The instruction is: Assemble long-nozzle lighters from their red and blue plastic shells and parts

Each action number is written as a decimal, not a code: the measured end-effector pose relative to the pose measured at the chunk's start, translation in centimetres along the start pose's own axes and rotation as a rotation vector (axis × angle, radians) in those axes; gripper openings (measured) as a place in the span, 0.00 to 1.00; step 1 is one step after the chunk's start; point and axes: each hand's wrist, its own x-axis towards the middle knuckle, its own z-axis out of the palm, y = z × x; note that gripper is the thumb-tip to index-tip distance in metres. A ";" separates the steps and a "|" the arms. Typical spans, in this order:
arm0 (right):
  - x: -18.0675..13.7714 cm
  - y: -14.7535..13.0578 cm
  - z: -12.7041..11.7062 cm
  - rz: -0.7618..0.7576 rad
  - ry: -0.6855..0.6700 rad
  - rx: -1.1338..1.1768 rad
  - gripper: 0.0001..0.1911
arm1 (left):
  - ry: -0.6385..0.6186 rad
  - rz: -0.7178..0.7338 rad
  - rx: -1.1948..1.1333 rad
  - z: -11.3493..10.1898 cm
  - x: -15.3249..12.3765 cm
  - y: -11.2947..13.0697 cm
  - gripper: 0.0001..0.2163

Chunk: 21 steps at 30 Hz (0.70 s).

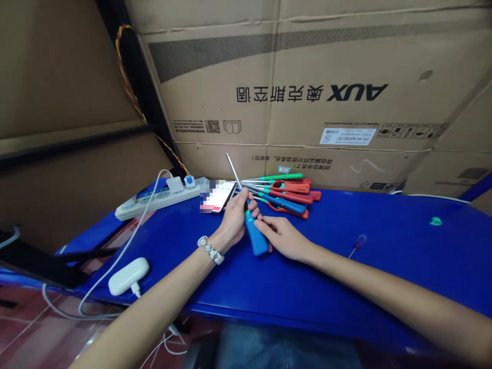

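A blue long-necked lighter (pixel 255 240) is held above the table, its metal tube pointing up and away. My left hand (pixel 237 212) is closed around its upper part, just below the tube. Against the right side of its handle, the fingers of my right hand (pixel 283 236) are closed, with the thumb on top and the other fingertips partly hidden behind it. Just beyond my hands lies a pile of similar lighters (pixel 294 193) in red, green, blue and orange, their tubes pointing left. A phone (pixel 219 197) with a lit screen rests left of the pile.
A blue table (pixel 338 220) carries a small screwdriver (pixel 360 241) and a green scrap (pixel 435 221) on the right. To the left are a power strip (pixel 154 203) with plugs, and a white device (pixel 128 275) on a cable. A large cardboard sheet (pixel 307 61) stands behind.
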 end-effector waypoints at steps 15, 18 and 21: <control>-4.0 1.8 -3.3 -0.219 0.195 -0.575 0.14 | -0.251 0.030 0.192 -2.6 -1.2 0.4 0.16; -4.5 2.2 -3.1 -0.227 0.213 -0.579 0.14 | -0.265 0.010 0.163 -2.3 -1.3 -0.3 0.17; -4.5 2.2 -2.6 -0.214 0.217 -0.543 0.14 | -0.237 0.017 0.145 -1.9 -1.4 -0.8 0.15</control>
